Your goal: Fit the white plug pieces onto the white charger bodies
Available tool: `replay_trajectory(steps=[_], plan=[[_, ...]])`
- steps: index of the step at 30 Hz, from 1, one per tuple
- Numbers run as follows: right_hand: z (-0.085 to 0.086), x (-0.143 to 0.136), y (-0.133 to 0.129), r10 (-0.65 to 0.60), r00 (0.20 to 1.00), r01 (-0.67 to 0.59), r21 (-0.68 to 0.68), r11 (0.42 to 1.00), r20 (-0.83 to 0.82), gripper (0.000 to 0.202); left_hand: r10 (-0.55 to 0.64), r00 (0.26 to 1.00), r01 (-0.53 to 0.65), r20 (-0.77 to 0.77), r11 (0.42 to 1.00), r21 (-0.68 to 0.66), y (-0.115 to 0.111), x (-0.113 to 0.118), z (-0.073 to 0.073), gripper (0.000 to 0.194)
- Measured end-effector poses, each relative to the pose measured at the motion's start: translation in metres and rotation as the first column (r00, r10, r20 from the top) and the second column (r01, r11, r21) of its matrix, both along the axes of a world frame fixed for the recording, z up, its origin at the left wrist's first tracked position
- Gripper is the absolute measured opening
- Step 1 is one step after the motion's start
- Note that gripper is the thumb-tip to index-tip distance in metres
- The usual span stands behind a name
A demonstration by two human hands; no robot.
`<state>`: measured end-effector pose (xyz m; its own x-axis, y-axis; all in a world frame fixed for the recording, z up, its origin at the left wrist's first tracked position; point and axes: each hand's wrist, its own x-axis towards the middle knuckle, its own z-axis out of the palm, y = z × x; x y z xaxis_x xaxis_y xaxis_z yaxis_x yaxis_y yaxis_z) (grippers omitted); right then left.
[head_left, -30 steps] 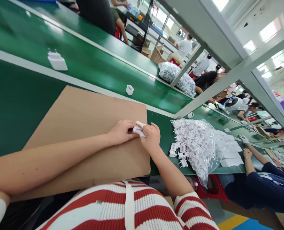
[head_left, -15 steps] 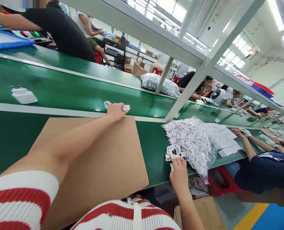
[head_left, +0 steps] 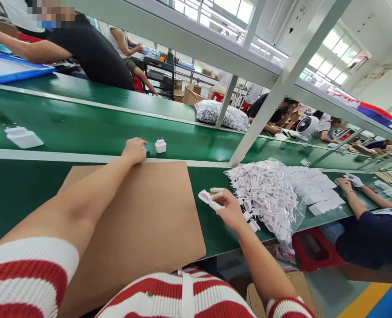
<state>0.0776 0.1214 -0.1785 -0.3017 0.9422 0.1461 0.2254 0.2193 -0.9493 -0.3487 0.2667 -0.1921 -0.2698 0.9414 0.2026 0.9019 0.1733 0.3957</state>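
Two hands extend over a dark green, smooth tabletop (head_left: 17, 190). The right hand (head_left: 231, 211) is raised between the brown cardboard sheet (head_left: 149, 216) and the heap of loose white plastic plug parts (head_left: 262, 190), which spreads in and around a clear plastic bag (head_left: 300, 212). Its fingers (head_left: 217, 195) are drawn close together — they hold a small white plastic housing (head_left: 204, 197) with a rounded, hollow end pointing away from the palm. A pale cover is visible on one finger.

The left hand (head_left: 133, 151) is at the pale border strip (head_left: 50, 155), beyond the far edge of the cardboard sheet. Its fingers are partly bent; whether they grip anything cannot be determined.

Just beside the left hand, to its right, a small white two-pin plug adapter (head_left: 160, 146) stands on the glossy green lane (head_left: 189, 139), pins upward. A second, larger-looking white plug adapter (head_left: 25, 138) lies well apart, at the far left of the same lane.

To the right of the heap — flat white pieces (head_left: 326, 205) lie in rows, near a co-worker's white-gloved hand (head_left: 354, 180).
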Motion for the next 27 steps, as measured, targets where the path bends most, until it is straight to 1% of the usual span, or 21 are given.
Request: replay_trajectory(steps=[2,4,5,7,9,10,11,13,14,16,18,19,21,22,23,24,26,27], plan=[[0.015,-0.025,0.016,0.106,0.973,-0.142,-0.173,0.975,-0.204,0.024,0.033,0.999,-0.034,0.003,0.999,0.037,-0.009,-0.005,0.007,0.046],[0.029,-0.046,0.028,0.18,0.918,-0.277,-0.243,0.93,-0.354,0.026,0.06,0.998,-0.061,0.006,0.993,0.098,-0.024,-0.003,0.016,0.048],[0.034,-0.055,0.032,0.211,0.884,-0.341,-0.266,0.902,-0.417,0.029,0.05,0.999,-0.05,0.006,0.991,0.127,-0.034,0.0,0.019,0.049],[0.037,-0.069,0.036,0.262,0.818,-0.453,-0.292,0.842,-0.512,0.033,-0.032,0.999,0.03,0.006,0.986,0.162,-0.061,0.013,0.023,0.047],[0.032,-0.079,0.037,0.294,0.781,-0.515,-0.301,0.803,-0.552,0.036,-0.174,0.985,0.17,0.016,0.972,0.163,-0.094,0.031,0.021,0.045],[0.026,-0.083,0.036,0.303,0.783,-0.518,-0.299,0.802,-0.544,0.037,-0.249,0.968,0.242,0.026,0.957,0.158,-0.112,0.042,0.018,0.044],[0.02,-0.087,0.036,0.303,0.798,-0.501,-0.295,0.813,-0.52,0.039,-0.315,0.948,0.307,0.039,0.94,0.148,-0.13,0.054,0.014,0.043],[0.006,-0.091,0.035,0.279,0.844,-0.438,-0.288,0.852,-0.457,0.042,-0.408,0.91,0.397,0.076,0.909,0.123,-0.16,0.078,0.005,0.041],[0.0,-0.093,0.035,0.263,0.865,-0.405,-0.286,0.869,-0.427,0.045,-0.433,0.895,0.422,0.102,0.899,0.114,-0.171,0.089,0.0,0.039],[-0.011,-0.095,0.036,0.24,0.896,-0.359,-0.293,0.886,-0.373,0.055,-0.441,0.881,0.426,0.171,0.897,0.118,-0.185,0.107,-0.009,0.039],[-0.019,-0.096,0.038,0.243,0.921,-0.335,-0.302,0.892,-0.304,0.057,-0.412,0.861,0.389,0.297,0.911,0.137,-0.188,0.116,-0.016,0.047],[-0.021,-0.095,0.038,0.249,0.933,-0.323,-0.296,0.899,-0.26,0.055,-0.392,0.836,0.368,0.383,0.92,0.138,-0.188,0.117,-0.019,0.058],[-0.025,-0.094,0.04,0.25,0.952,-0.289,-0.247,0.925,-0.18,0.047,-0.365,0.754,0.361,0.546,0.925,0.119,-0.185,0.114,-0.023,0.08],[-0.026,-0.093,0.04,0.247,0.957,-0.275,-0.21,0.938,-0.15,0.043,-0.361,0.715,0.374,0.599,0.921,0.108,-0.184,0.111,-0.025,0.086],[-0.026,-0.092,0.04,0.245,0.961,-0.264,-0.169,0.95,-0.125,0.038,-0.364,0.687,0.393,0.63,0.914,0.1,-0.183,0.108,-0.026,0.084],[-0.026,-0.091,0.04,0.246,0.965,-0.257,-0.126,0.958,-0.097,0.033,-0.374,0.671,0.414,0.64,0.905,0.096,-0.183,0.105,-0.027,0.076],[-0.023,-0.088,0.039,0.243,0.97,-0.243,-0.03,0.969,-0.011,0.022,-0.399,0.662,0.446,0.634,0.89,0.094,-0.184,0.102,-0.028,0.058],[-0.021,-0.087,0.039,0.226,0.973,-0.228,0.031,0.973,0.047,0.018,-0.402,0.662,0.453,0.632,0.887,0.089,-0.185,0.101,-0.028,0.052]])
